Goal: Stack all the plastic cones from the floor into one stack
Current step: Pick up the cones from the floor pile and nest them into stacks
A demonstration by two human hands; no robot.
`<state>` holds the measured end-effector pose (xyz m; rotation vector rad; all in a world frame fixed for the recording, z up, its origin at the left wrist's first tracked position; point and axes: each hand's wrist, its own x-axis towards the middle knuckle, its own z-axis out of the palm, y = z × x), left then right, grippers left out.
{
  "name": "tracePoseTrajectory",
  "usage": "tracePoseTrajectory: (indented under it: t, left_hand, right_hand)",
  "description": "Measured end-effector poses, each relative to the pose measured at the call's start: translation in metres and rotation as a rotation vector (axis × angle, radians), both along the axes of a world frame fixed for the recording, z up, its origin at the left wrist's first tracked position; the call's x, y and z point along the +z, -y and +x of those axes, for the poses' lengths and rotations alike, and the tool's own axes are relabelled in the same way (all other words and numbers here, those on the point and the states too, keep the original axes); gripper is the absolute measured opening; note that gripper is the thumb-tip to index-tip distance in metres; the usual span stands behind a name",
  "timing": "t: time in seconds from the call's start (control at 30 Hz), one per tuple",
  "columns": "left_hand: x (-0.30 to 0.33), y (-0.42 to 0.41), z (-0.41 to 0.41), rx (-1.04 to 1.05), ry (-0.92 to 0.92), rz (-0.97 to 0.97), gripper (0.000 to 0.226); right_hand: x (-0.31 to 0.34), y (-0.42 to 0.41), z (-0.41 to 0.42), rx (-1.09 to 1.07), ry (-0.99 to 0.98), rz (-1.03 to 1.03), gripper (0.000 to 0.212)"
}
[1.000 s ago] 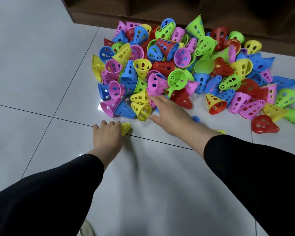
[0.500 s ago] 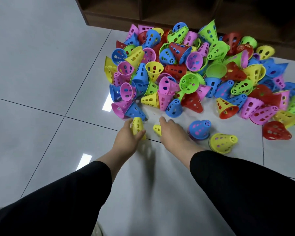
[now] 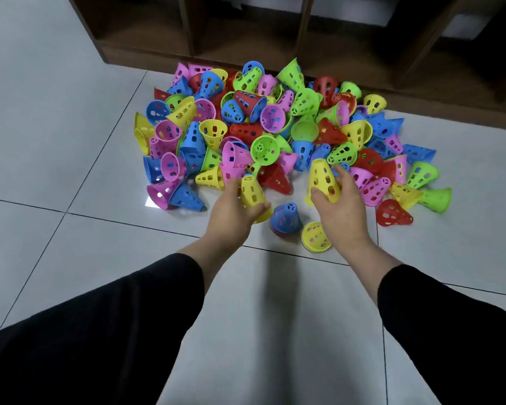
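**Two yellow cones in hand, ready to nest**

Left hand grips a yellow cone, tip toward 12 o'clock. Right hand grips a second yellow cone, tip up, lying at 3 o'clock from the first and apart from it. Their long axes run nearly parallel, so I judge one must slide over the other. The pile lies beyond at 12 o'clock.

Even soft light, glare patch on floor tiles, wide-angle edge bending
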<state>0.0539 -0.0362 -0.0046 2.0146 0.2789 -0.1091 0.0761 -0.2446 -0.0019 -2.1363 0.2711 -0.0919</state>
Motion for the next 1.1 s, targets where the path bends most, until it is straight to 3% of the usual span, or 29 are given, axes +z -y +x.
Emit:
tracePoseTrajectory:
  t: [0.23, 0.4, 0.53, 0.77, 0.9, 0.97, 1.03, 1.1]
  left_hand:
    - [-0.005, 0.047, 0.024, -0.191, 0.058, 0.078, 0.043]
    - [-0.024, 0.061, 0.032, -0.275, -0.028, 0.236, 0.041]
    - [-0.047, 0.065, 0.036, -0.399, -0.087, 0.368, 0.042]
    - [-0.069, 0.08, 0.049, -0.452, -0.087, 0.454, 0.043]
    - [-0.063, 0.092, 0.052, -0.46, -0.065, 0.47, 0.045]
    - [-0.054, 0.099, 0.056, -0.39, 0.075, 0.484, 0.054]
    - [-0.047, 0.109, 0.069, -0.368, 0.178, 0.531, 0.053]
    - [-0.043, 0.121, 0.089, -0.42, 0.162, 0.569, 0.048]
  right_hand:
    - [-0.03, 0.041, -0.026, 0.049, -0.059, -0.096, 0.045]
    - [-0.055, 0.051, -0.044, 0.121, -0.298, -0.376, 0.055]
    - [-0.069, 0.058, -0.04, 0.154, -0.379, -0.471, 0.052]
    - [-0.078, 0.058, -0.014, 0.129, -0.258, -0.535, 0.05]
    - [-0.076, 0.068, -0.012, 0.191, -0.239, -0.428, 0.066]
    - [-0.073, 0.082, -0.012, 0.108, -0.072, -0.346, 0.065]
    - [-0.072, 0.105, -0.002, -0.036, 0.05, -0.399, 0.055]
    - [-0.075, 0.135, 0.013, -0.143, -0.014, -0.522, 0.053]
